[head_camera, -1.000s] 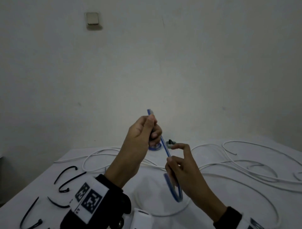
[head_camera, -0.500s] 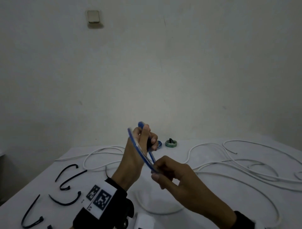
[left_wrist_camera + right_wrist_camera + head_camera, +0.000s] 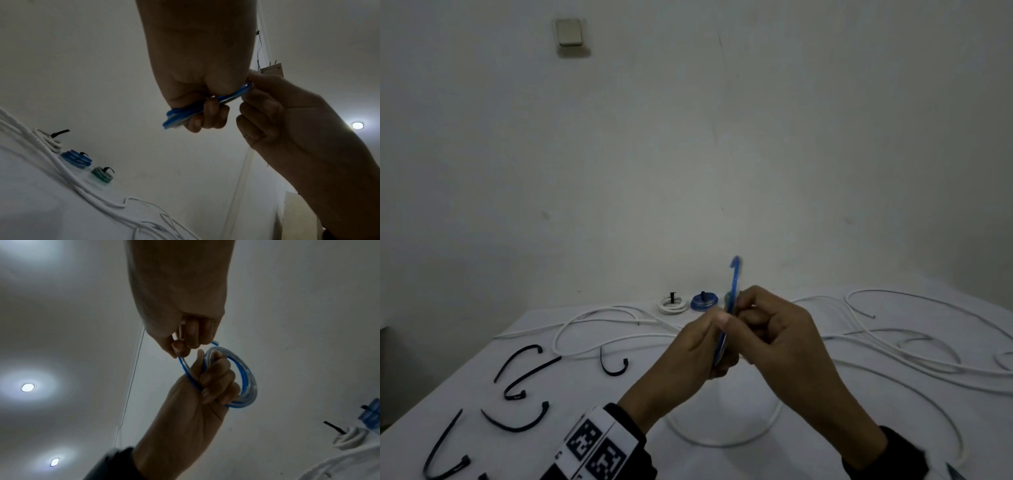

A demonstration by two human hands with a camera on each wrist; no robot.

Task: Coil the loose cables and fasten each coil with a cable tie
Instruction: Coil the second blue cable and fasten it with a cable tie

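Both hands raised clear above worktop (image 3: 482,404): left hand (image 3: 688,353) gripping blue cable coil (image 3: 244,378), right hand (image 3: 784,339) pinching its loose end.

Head downward; wrists upward, close

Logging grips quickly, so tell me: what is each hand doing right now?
Left hand: fingers curled round the blue cable coil, holding it.
Right hand: pinching the coil's loose end.
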